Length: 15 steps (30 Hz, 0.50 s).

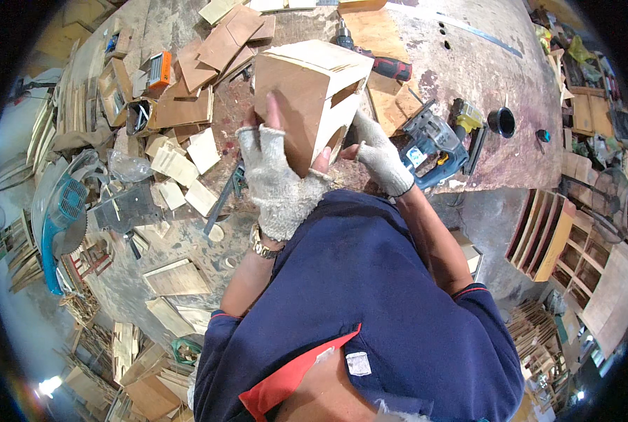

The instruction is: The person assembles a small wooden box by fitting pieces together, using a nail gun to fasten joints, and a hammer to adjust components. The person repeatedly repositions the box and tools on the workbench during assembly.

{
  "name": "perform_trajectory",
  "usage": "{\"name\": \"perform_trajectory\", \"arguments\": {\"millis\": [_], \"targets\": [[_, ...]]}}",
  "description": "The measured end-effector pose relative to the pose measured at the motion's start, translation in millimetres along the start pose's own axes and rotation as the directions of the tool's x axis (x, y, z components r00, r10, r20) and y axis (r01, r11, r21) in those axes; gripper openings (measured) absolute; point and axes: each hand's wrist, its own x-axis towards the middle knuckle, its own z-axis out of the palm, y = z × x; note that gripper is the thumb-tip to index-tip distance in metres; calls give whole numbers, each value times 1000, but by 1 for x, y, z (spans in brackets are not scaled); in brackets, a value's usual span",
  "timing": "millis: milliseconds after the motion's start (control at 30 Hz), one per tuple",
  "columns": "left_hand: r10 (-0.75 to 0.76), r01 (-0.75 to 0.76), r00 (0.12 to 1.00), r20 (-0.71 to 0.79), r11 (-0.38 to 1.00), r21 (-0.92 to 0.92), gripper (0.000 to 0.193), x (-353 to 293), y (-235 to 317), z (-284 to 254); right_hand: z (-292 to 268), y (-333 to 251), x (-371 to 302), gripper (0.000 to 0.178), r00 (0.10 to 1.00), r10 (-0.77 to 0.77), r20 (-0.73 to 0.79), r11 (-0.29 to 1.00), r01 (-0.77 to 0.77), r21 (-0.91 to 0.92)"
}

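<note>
Plywood box (293, 98), brown-faced, with openings in the paler right side: held tilted between both hands, over the near edge of the worktable (514, 77). Contact between base and worktable: cannot tell, hidden.

Surface: scuffed, stained. Toward the left side, loose overlap of brown plywood offcuts (229, 39), plus an orange carton (160, 69). Beyond the box, a red-and-black cordless drill (391, 68), lying across a plywood strip (370, 32). Near edge, right of the hands: blue-and-grey jigsaw (437, 144); just beside it, a yellow-and-black power tool (467, 116), then a black cup (501, 122). Along the far right, a metal straightedge (468, 32).

Room: teal saw (66, 197) with toothed blade at far left; upright stack of boards (541, 235) past the right near corner; more scrap wood lower down on either side.

Fingers: left hand (275, 172) in fingerless knit glove, fingers laid up the brown face, thumb at the lower near corner, moderately spread, gripping the box. Right hand (383, 158), likewise gloved, against the right side; thumb out toward the lower corner, other fingertips hidden behind; degree of closing: cannot tell.
</note>
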Motion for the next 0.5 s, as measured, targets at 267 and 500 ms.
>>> {"name": "perform_trajectory", "arguments": {"millis": [267, 500], "targets": [[273, -266, 961, -32, 952, 149, 113, -39, 39, -10, 28, 5, -36, 128, 970, -202, -133, 948, 228, 224], [472, -456, 873, 120, 879, -139, 58, -57, 80, -41, 4, 27, -48, 121, 958, 263, -118, 654, -87, 752]]}}
